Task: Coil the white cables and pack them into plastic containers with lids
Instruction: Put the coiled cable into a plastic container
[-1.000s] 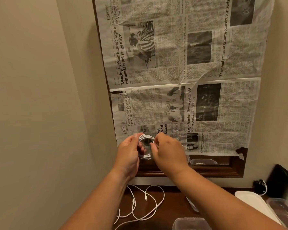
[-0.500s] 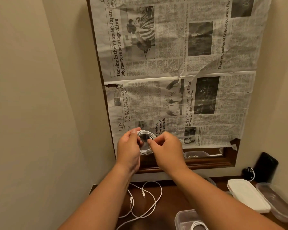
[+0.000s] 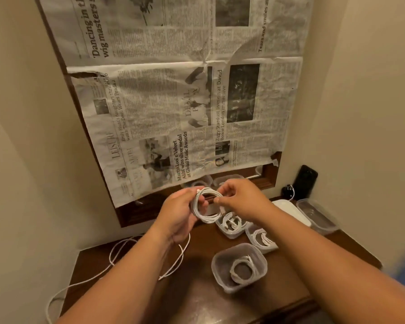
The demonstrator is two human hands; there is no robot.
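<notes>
Dark wooden table [image 3: 197, 298] against a cream wall, with newspaper [image 3: 164, 101] taped over the frame behind it. My left hand [image 3: 178, 213] curls its fingers round the left side of the coiled white cable [image 3: 207, 217], held up above the table; my right hand [image 3: 241, 199] pinches the coil's right side between thumb and fingertips. Headlines I can read: "LEISURE", "Ziggy Stardust lives on at David Bowie London immersive", "wins silver medal at Global Music Awards". Below my hands, the nearest container [image 3: 220, 277] holds one coil, and the middle container [image 3: 230, 235] and far container [image 3: 258, 249] each hold another. A loose cable [image 3: 173, 265] trails across the table's left side. To the right lie a white lid [image 3: 290, 209] and an empty tub [image 3: 318, 216].
</notes>
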